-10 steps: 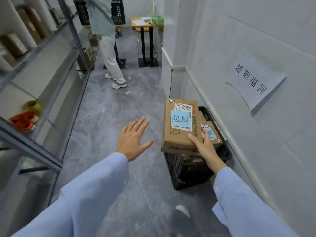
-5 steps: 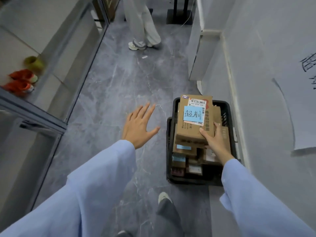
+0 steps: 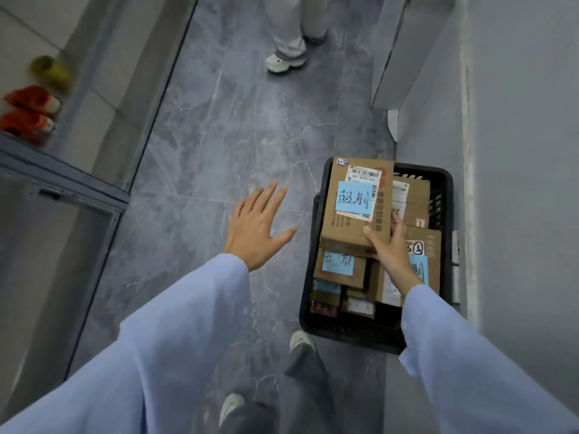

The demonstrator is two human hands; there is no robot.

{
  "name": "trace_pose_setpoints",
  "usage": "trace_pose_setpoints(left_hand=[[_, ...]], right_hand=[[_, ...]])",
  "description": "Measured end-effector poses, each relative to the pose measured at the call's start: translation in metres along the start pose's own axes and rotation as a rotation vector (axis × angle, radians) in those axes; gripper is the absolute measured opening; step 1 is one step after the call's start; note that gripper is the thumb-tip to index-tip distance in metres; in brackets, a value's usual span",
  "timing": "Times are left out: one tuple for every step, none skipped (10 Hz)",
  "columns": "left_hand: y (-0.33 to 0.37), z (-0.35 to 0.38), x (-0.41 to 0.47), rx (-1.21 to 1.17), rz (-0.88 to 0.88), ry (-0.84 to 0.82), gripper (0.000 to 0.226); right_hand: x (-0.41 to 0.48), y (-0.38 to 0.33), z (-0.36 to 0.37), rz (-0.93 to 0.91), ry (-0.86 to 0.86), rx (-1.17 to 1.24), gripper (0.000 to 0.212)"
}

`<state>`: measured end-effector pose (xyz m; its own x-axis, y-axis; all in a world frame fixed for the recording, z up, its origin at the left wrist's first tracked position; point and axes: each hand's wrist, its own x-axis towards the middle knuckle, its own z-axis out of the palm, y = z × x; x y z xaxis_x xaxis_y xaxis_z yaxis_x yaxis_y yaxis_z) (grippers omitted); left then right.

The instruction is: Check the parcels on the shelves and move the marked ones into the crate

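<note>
Two shoes at the near edge of the shot, then pale blue sleeves, so the person is standing right over the black crate, which sits on the floor against the right wall. The crate is pretty full: a bunch of cardboard boxes stacked inside, and at least two of them, a small box on the left and a bigger box on the right, carry blue notes.

The right hand is clamped on the near right corner of the parcel, thumb on the top face and fingers round the edge. The parcel is over the far left part of the crate, above the others. Can't tell if it's resting on them or hanging just above. It's a flat brown carton, a bit scuffed, with a barcode label, "1-2" written at the far corner, and a blue sticky note with handwriting, so it's a marked one.

The left hand holds nothing, fingers spread over the grey floor left of the crate.

My read: this one is nearly dropped off, it just needs letting go. Further off on the left, the shelf shows only blurry red things, so no idea how many parcels remain. Someone else's shoe is at the far end.
</note>
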<state>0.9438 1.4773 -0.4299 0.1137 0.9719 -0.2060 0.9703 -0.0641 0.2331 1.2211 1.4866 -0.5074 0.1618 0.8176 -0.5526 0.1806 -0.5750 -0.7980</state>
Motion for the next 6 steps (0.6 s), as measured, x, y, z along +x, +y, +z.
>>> trace_pose_setpoints(left_hand=[[-0.002,0.003,0.002,0.002,-0.01,0.0,0.083],[-0.002,0.003,0.001,-0.011,-0.027,-0.016,0.083],[0.0,0.003,-0.002,-0.016,-0.036,-0.009,0.083],[-0.001,0.001,-0.007,-0.019,-0.061,-0.011,0.079],[-0.002,-0.004,-0.014,-0.037,-0.063,0.018,0.076],[-0.006,-0.014,-0.024,-0.05,-0.094,0.047,0.076]], right_hand=[[0.008,0.007,0.0,-0.015,-0.013,-0.022,0.083],[0.014,0.008,0.002,-0.001,0.001,-0.04,0.087],[0.02,0.01,0.001,0.012,0.036,-0.071,0.094],[0.019,0.005,-0.002,-0.004,0.067,-0.141,0.097],[0.016,-0.002,0.0,-0.101,0.114,-0.236,0.088],[0.005,-0.015,0.009,-0.228,0.175,-0.402,0.082]])
